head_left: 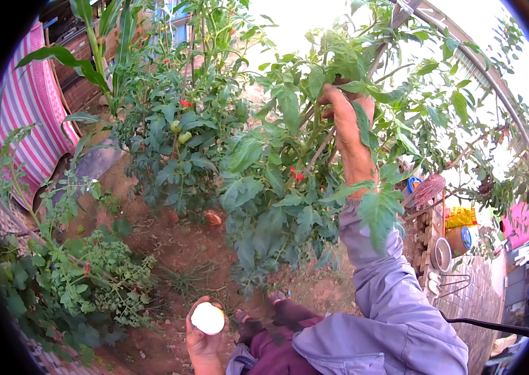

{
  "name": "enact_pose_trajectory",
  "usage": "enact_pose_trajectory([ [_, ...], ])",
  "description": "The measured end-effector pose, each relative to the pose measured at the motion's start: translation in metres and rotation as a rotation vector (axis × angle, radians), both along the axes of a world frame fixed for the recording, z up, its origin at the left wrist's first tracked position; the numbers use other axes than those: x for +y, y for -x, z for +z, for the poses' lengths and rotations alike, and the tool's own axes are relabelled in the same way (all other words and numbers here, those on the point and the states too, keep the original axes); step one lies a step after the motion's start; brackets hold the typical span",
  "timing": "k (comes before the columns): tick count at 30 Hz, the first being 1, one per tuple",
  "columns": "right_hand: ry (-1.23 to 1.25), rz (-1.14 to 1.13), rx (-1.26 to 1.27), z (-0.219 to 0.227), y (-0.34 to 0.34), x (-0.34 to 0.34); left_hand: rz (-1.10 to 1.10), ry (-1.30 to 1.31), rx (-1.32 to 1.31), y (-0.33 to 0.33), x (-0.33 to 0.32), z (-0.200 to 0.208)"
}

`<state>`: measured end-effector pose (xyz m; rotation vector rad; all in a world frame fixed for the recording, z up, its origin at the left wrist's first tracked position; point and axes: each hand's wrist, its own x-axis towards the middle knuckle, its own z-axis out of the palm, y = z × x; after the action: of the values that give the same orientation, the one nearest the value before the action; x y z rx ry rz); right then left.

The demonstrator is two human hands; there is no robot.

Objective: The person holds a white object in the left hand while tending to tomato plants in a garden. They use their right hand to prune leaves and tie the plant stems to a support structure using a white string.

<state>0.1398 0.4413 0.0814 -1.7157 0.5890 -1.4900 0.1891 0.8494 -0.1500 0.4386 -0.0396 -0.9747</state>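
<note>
Down at the lower middle, my left hand (199,347) is closed round a round white thing (207,319), too bright to show its kind, with a little yellow at its right edge. My right hand (353,119) is raised into the top of a tall, leafy tomato plant (255,190), beside slanting stakes. Its fingers are bent in among the leaves, and what they grip is hidden. Small red ties (296,174) show lower on this plant. To the left stands another tomato plant (171,156), with a few green tomatoes (184,137) on it.
Low bushy plants (89,275) grow at the left, below a pink-striped cloth (36,119). Bare brown soil (196,250) lies between the rows. A curved pole (495,81) arches at the upper right. Beyond my right arm are a brick edge (424,244), a basin (441,254) and a bucket (459,240).
</note>
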Motion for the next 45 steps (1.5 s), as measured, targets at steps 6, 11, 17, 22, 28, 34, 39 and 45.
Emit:
enact_pose_trajectory([
  [6,0.172,-0.176,-0.156,-0.014,0.006,0.005,-0.015,-0.028,-0.012,0.002,0.001,0.0],
  [11,0.188,-0.202,-0.284,-0.018,0.002,0.009,-0.001,-0.064,-0.006,0.006,0.0,-0.009],
  [17,0.152,-0.424,-0.091,-0.018,0.013,-0.004,-0.034,-0.043,-0.022,0.009,0.0,-0.014],
  [22,0.278,-0.438,-0.345,-0.027,0.004,-0.012,-0.001,-0.063,-0.001,0.011,0.001,-0.013],
  [28,0.224,-0.637,-0.231,-0.021,0.001,-0.023,0.016,-0.068,0.0,0.011,-0.002,-0.013],
  [34,0.116,-0.397,-0.196,-0.023,0.001,-0.002,0.016,-0.06,0.005,0.014,-0.004,-0.013],
  [39,0.07,-0.299,-0.114,-0.038,0.015,0.018,0.004,-0.048,-0.001,0.014,-0.006,-0.011],
  [45,-0.13,0.08,0.151,-0.091,0.051,0.074,0.028,-0.048,-0.008,0.016,-0.007,-0.007],
])
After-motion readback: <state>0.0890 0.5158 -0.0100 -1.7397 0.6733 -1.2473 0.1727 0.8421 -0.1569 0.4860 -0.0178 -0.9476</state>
